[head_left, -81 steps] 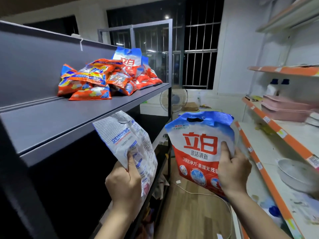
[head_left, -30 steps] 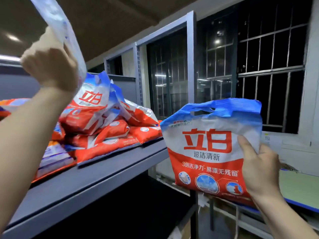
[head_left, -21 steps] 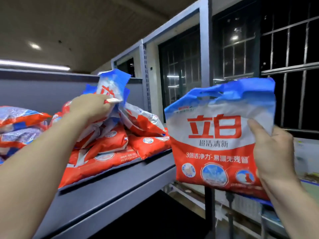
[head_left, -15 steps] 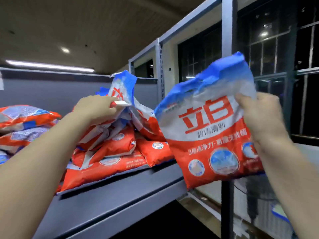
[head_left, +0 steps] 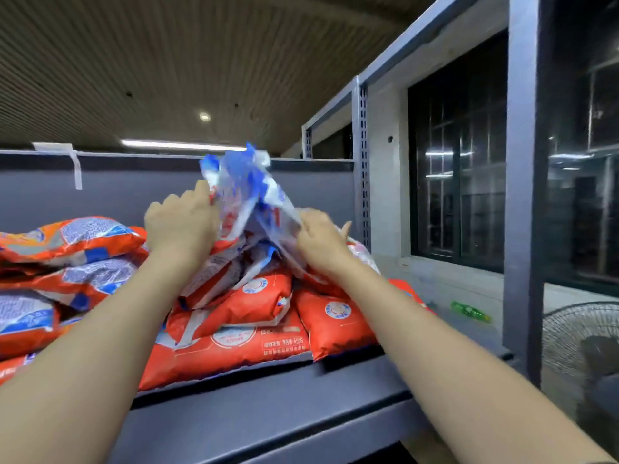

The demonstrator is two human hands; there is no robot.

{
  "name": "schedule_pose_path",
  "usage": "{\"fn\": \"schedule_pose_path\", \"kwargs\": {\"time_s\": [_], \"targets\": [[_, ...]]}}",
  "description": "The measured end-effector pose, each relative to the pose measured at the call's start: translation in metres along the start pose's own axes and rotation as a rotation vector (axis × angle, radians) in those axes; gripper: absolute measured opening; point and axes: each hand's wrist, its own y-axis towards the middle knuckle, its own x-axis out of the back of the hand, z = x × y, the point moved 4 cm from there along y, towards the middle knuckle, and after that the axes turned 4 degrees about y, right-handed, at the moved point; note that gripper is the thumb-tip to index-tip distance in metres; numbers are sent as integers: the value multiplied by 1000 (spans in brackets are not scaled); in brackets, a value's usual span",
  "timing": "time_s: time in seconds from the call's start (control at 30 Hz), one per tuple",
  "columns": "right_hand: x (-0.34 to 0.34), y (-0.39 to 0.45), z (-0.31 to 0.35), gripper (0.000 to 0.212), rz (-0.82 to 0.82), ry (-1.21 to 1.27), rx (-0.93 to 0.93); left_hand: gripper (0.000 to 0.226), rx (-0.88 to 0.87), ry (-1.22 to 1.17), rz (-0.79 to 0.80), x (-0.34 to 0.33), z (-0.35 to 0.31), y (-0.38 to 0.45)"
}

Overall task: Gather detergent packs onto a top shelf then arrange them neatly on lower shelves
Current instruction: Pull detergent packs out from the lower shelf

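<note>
Two blue-topped detergent packs (head_left: 246, 192) are held upright atop a pile of red packs (head_left: 254, 306) on a grey top shelf (head_left: 268, 406) by the left hand (head_left: 181, 226) and right hand (head_left: 320, 241).

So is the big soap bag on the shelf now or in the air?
On the shelf: the detergent pack leans on the pile, with the left hand and right hand touching it.

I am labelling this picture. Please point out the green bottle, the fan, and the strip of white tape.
green bottle (head_left: 470, 312), head view, middle of its body.
fan (head_left: 582, 343), head view, wire guard at the right edge.
white tape (head_left: 77, 172), head view, hanging strip on the shelf's back panel.
</note>
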Motion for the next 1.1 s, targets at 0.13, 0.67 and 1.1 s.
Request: {"fn": "schedule_pose_path", "kwargs": {"time_s": [0.13,0.67,1.1], "targets": [[-7,6,-10,25,143,27,-59,29,-163,23,84,-7,1,2],[1,-15,-10,23,62,60,24,40,-81,-84,271,0,2,-13],[19,-60,-2,28,-50,296,-34,44,180,-190,309,47,14,-54]]}}
